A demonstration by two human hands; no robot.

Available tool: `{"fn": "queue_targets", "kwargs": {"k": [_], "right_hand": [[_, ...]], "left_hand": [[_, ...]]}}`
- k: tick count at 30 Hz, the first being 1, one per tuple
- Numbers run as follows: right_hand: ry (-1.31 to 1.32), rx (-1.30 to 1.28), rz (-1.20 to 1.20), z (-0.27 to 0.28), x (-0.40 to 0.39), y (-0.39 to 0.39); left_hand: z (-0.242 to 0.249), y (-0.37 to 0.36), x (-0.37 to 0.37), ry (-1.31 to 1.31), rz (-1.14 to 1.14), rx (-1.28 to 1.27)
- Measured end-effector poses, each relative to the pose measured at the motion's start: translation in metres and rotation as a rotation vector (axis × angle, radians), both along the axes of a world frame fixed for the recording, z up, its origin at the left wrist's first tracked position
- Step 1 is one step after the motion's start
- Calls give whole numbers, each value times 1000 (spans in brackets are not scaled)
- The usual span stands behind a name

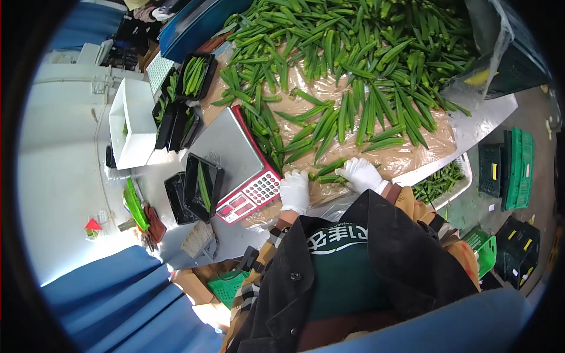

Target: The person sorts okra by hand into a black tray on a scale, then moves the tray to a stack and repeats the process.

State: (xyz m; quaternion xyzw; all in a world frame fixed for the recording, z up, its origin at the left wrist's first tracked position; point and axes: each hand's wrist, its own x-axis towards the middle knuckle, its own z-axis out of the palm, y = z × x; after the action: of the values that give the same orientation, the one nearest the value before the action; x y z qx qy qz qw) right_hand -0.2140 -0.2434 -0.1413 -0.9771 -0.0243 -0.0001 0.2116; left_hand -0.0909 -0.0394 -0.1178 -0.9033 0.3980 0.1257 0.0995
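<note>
Both my hands wear white gloves and are at the near edge of a big heap of green okra. My right hand has its fingers curled around a few okra pods that point left. To its left, my left hand rests beside the red-framed scale, its fingers bent inward; whatever they hold is hidden. Between the hands lie loose pods on brown sheeting under clear plastic film.
Left of the scale are black trays, one with okra inside, and a brush. More filled black trays and a white foam box stand farther back. A white basket of okra is at right, near green crates.
</note>
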Motion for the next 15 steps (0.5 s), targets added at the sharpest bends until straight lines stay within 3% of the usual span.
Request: {"fn": "queue_targets", "kwargs": {"k": [3,6,8,10,12,14,15], "right_hand": [[31,180,-57,14,-10,-18],[-145,284,-299,37,-23,-59],[-106,50,-410,45,-25,-86],[-144,-90,-356,40,-21,-99],[-119,-218,-284,26,-15,-102],[84,-446,-265,14,-8,-102],[196,-486,-246,31,-2,-101]], "left_hand": [[10,3,4,134,15,-141],[19,5,4,210,139,-598],[23,-8,-2,230,90,-649],[15,-30,-14,208,21,-718],[14,-52,-22,198,-22,-475],[-6,-65,-23,196,-41,-153],[-7,-66,-21,219,-58,-187]]}}
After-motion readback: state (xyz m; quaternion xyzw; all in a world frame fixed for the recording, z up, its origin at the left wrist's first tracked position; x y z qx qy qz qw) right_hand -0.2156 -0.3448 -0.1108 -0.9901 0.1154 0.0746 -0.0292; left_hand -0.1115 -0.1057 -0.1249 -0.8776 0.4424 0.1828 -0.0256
